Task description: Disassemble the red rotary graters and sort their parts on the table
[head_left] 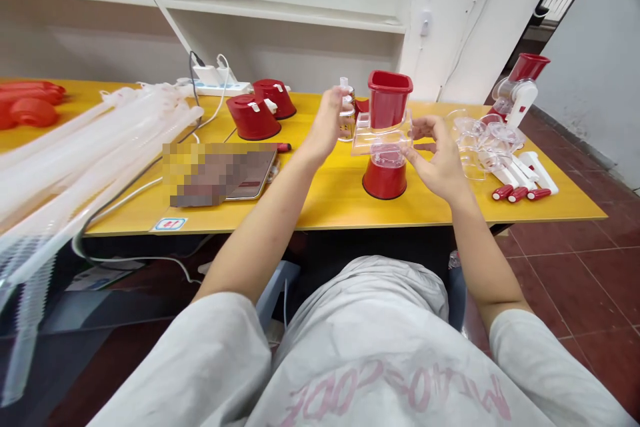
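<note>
A rotary grater stands upright at the middle of the table, with a red hopper (390,99), a clear housing (373,140) and a red base (385,177). My right hand (439,159) grips the clear housing from the right, thumb low and fingers behind. To the left of the housing, my left hand (326,125) is closed on a small grater drum (347,121) with a clear end on top. The palm hides part of this drum. A red piece shows behind the drum, partly covered by the housing.
Two red bases (253,117) stand back left. Right of the grater lie clear housings (475,137) and white crank handles (523,177); another grater (520,90) stands behind them. A tablet (250,177), cables, a power strip (223,88) and long translucent plastic pieces (110,140) occupy the left.
</note>
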A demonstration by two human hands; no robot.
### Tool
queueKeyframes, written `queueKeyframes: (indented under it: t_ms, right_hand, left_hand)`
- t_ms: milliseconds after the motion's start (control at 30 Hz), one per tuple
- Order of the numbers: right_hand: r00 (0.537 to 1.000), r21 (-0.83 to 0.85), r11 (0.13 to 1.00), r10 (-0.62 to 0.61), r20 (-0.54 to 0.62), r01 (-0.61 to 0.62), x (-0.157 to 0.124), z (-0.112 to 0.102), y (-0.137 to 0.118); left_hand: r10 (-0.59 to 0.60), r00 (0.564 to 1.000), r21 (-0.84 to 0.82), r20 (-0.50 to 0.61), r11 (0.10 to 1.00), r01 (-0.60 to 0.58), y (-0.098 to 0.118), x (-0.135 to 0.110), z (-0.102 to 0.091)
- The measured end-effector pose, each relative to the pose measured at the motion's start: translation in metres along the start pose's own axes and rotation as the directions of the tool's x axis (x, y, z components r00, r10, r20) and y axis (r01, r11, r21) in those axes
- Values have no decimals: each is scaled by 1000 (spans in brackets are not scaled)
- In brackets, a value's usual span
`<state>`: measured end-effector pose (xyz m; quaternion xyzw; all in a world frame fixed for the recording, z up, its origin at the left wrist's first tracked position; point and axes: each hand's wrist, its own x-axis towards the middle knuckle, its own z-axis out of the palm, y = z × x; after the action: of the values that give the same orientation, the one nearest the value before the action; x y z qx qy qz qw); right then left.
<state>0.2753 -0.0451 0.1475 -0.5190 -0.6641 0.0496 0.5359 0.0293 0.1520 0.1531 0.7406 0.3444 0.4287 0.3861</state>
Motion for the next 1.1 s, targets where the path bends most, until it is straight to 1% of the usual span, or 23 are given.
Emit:
queueKeyframes:
  t_ms: [33, 100, 133, 233, 333, 400, 433, 467, 533, 567, 633, 700, 733, 800, 867, 900, 933, 1000, 1033, 1100]
  right_hand:
    - [1000, 13, 1000, -5, -5, 5, -1, 1, -2]
    - [1000, 32, 999, -7, -8, 8, -2, 2, -4]
    - [1000, 40, 999, -1, -1, 1, -3, 2, -5]
    - [999, 60, 998, 36, 15, -37, -5, -1, -9]
    - [1000, 19, 1000, 0, -18, 1, 4, -4, -23]
    - [998, -60, 996, -65, -8, 65, 19, -5, -40]
    - [995, -89, 991, -95, 25, 97, 30, -5, -51]
    - [989, -103, 985, -129, 70, 136, 43, -4, -61]
    - [963, -126, 970, -180, 200, 207, 70, -2, -82]
    - [946, -154, 961, -184, 265, 230, 82, -1, -92]
    - [916, -221, 936, -186, 355, 275, 103, 0, -112]
    - [912, -238, 931, -177, 369, 277, 118, -1, -129]
    - [920, -231, 934, -181, 347, 271, 124, -1, -136]
    - [951, -219, 941, -207, 231, 258, 137, -4, -143]
    - [974, -226, 947, -221, 52, 227, 153, -5, -135]
    - [977, -229, 953, -212, -35, 199, 161, -4, -124]
    - [979, -229, 961, -182, -90, 157, 169, -1, -108]
    - [982, -220, 971, -128, -137, 96, 180, 10, -66]
    - [987, -209, 977, -81, -142, 50, 181, 18, -42]
    - [988, -186, 979, 56, -142, -82, 174, 36, 3]
  left_hand:
    - [13, 999, -57, 49, 998, -10, 3, -17, 5]
    - [87, 986, -96, 141, 993, -74, 8, -46, 15]
    - [116, 982, -93, 150, 990, -103, 12, -57, 20]
    - [127, 987, -83, 96, 989, -119, 20, -74, 26]
    - [116, 992, -92, 43, 989, -112, 24, -78, 22]
    - [135, 991, -79, 22, 988, -133, 24, -78, 15]
    - [140, 990, -65, 16, 988, -139, 23, -79, 12]
    - [137, 991, -50, 14, 989, -136, 23, -79, 7]
    - [119, 993, -28, 23, 993, -118, 23, -80, -2]
    - [116, 993, -22, 30, 993, -115, 24, -80, -7]
    - [125, 991, -10, 38, 992, -125, 24, -80, -20]
    - [126, 991, 16, 37, 992, -127, 22, -79, -35]
    - [118, 992, 31, 34, 992, -119, 21, -78, -43]
    - [97, 995, 51, 33, 994, -99, 16, -76, -59]
    - [86, 996, 52, 37, 995, -88, 11, -75, -73]
    - [86, 995, 49, 40, 995, -88, 9, -74, -79]
    - [88, 995, 47, 42, 995, -90, 7, -74, -84]
    - [94, 995, 49, 40, 994, -96, 5, -75, -91]
    - [99, 995, 50, 34, 994, -101, 5, -76, -94]
    - [103, 994, 49, 22, 993, -104, 5, -77, -97]
